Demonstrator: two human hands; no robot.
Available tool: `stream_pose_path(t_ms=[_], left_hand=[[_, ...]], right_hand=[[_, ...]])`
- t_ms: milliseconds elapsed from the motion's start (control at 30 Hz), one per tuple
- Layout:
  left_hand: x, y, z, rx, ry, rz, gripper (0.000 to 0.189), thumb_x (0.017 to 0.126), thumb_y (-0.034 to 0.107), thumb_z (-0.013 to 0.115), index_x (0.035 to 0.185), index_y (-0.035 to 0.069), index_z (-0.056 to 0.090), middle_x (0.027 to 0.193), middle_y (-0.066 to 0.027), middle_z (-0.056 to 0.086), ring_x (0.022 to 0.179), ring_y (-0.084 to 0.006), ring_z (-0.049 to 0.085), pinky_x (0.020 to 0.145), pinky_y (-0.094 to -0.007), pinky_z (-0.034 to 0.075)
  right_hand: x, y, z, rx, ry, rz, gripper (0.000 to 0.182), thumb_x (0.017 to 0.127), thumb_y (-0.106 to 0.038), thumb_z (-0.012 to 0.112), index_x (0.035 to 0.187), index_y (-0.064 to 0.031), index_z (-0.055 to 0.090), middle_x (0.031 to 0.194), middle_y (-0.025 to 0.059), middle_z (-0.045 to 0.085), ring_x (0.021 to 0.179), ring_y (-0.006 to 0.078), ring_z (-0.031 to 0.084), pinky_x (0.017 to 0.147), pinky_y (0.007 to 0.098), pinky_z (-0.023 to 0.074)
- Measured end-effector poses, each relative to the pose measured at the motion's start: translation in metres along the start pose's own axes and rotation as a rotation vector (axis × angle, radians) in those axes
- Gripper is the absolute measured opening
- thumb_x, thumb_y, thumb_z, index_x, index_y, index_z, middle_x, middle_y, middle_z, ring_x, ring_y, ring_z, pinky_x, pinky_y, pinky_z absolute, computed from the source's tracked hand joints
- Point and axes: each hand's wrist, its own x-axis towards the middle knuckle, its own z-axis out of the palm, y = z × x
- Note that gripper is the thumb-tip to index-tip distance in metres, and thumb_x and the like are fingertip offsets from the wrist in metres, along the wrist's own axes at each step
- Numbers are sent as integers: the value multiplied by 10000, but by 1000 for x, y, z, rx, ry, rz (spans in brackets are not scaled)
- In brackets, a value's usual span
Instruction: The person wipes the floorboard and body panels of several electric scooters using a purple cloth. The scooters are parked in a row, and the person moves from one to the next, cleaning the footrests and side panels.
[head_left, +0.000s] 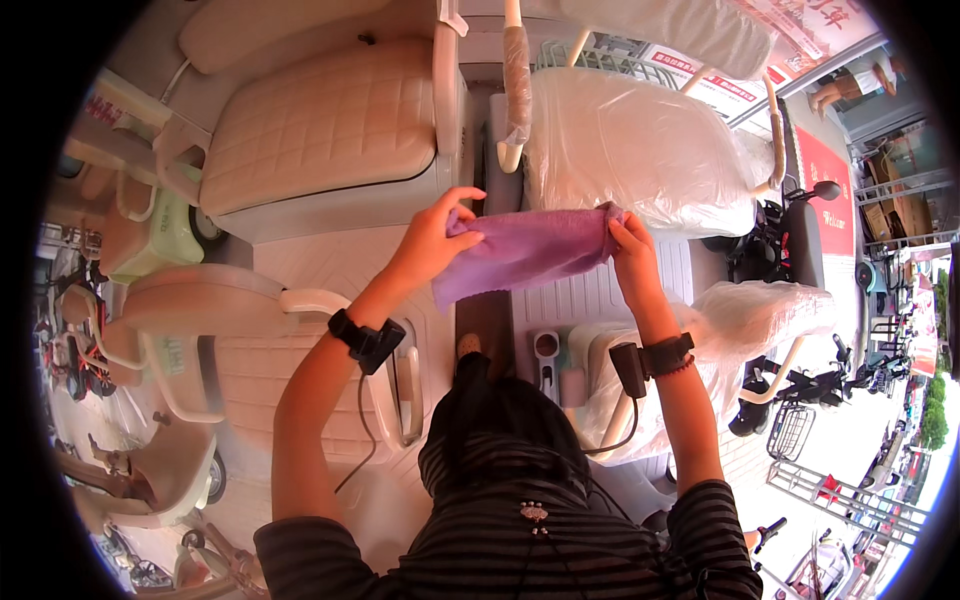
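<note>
A purple cloth (529, 247) is stretched between my two hands, in front of my body and above the gap between two vehicles. My left hand (442, 236) pinches its left end between thumb and fingers, the index finger raised. The cloth's upper right corner is bunched in my right hand (631, 234). Beyond the cloth are a quilted beige seat (330, 124) on the left and a seat wrapped in clear plastic (630, 142) on the right. Both wrists wear black straps with small devices and cables.
A padded armrest bar (516, 90) stands beyond the cloth. Nearer me are a quilted seat (300, 390) on the left, and on the right a cup holder (547, 345) and plastic-wrapped seats (765, 315). Parked scooters (802, 240) stand further right; a person (862, 84) is at the upper right.
</note>
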Motion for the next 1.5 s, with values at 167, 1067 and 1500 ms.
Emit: stream_pose_path(t_ms=[167, 1067, 1500], left_hand=[[-5, 6, -29, 432, -11, 178, 305, 717, -6, 644, 1004, 43, 551, 818, -86, 566, 767, -207, 560, 688, -295, 447], [-25, 21, -115, 733, 576, 254, 199, 686, 41, 686, 813, 16, 535, 759, -112, 575, 677, -263, 555, 587, -319, 426], [-17, 24, -121, 697, 532, 46, 190, 783, 200, 630, 901, 57, 675, 677, -80, 635, 606, -177, 604, 559, -297, 445]], right_hand=[[6, -10, 3, -77, -153, 83, 175, 857, -213, 455, 848, -66, 548, 753, -24, 511, 679, 62, 424, 608, 206, 311], [48, -51, 35, -476, 0, -270, 231, 855, -157, 530, 970, 7, 645, 848, 51, 635, 803, 131, 586, 762, 266, 437], [47, -59, 36, -292, -94, -251, 242, 905, -186, 413, 1005, -15, 552, 920, 76, 605, 874, 157, 577, 812, 280, 431]])
